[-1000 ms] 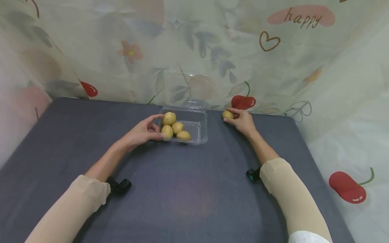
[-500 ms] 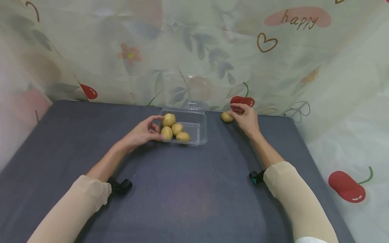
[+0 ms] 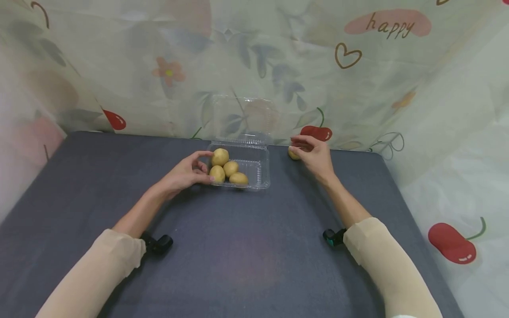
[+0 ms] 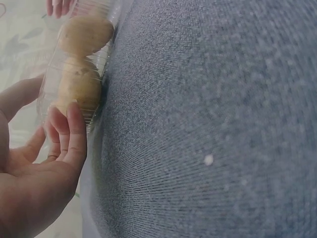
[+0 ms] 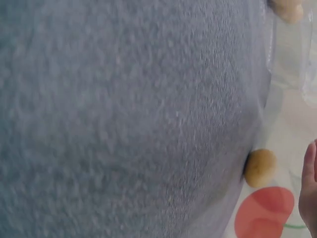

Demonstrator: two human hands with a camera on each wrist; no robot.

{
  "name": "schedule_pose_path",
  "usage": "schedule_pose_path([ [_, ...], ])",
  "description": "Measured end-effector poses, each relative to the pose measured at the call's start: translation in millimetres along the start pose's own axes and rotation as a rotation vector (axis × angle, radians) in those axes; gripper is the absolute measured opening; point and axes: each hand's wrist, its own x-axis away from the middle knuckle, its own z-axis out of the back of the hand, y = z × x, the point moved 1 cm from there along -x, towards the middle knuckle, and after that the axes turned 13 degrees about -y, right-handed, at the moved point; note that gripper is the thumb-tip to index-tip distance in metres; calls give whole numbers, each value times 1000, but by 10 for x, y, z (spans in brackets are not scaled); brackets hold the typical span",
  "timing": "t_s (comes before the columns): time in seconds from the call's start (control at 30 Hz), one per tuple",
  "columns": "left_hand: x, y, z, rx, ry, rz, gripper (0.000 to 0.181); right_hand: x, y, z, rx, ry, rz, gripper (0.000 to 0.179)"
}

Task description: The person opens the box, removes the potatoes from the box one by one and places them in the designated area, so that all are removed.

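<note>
Lone potato (image 5: 260, 167): on the desk (image 3: 238, 247), at its rear edge, right of the clear container (image 3: 267, 168). Right hand (image 3: 318, 158): fingers parted, holding nothing, above this potato; change from a second ago, when the fingers are round it. Reading: potato released, hold not yet retaken, container one short. Left hand (image 3: 186, 173): clamped on the container's left end. Four potatoes (image 3: 231, 169): inside, toward the left. Lid (image 3: 243, 115): raised, before the printed curtain (image 3: 167, 104). Room: bare gap between container and lone potato; container's right side unfilled; curtain restricts rearward movement.
</note>
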Motion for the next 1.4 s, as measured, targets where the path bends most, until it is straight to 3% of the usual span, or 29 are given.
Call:
schedule_pose_path([
  [0.27,-7,6,12,-36,3,10,76,28,-51,-126,-59,-79,21,35],
  [0.5,-12,2,11,-18,14,0,74,33,-6,-201,-126,-113,65,33],
  [0.73,-7,-21,12,-5,21,5,74,78,-8,-331,-181,-197,86,34],
  [0.97,-25,-4,-24,5,25,-3,74,60,-63,-432,-183,-257,139,32],
  [1.27,-12,-22,-25,8,29,2,74,77,-188,-563,-203,-378,74,35],
  [1.4,-14,-17,-16,2,27,-4,74,39,-89,-650,-169,-420,82,37],
])
